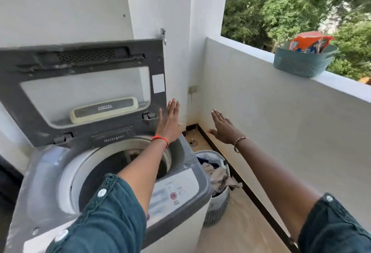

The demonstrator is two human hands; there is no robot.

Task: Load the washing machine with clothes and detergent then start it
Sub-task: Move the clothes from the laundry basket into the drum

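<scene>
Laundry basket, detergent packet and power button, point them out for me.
laundry basket (217, 210), head view, striped side wall
detergent packet (307, 41), head view, orange front
power button (181, 192), head view, its centre

A home balcony used for laundry — white walls, and a low parapet (281, 92) on the right open to green trees (291, 1). A top-loading washer (50, 172) stands at near left with its lid (80, 84) raised. Just beside it on the tan floor (241, 222) sits a hamper (217, 206) of clothes. A teal basket (301, 64) holding an orange detergent pack (309, 41) rests on the parapet — far right.
</scene>
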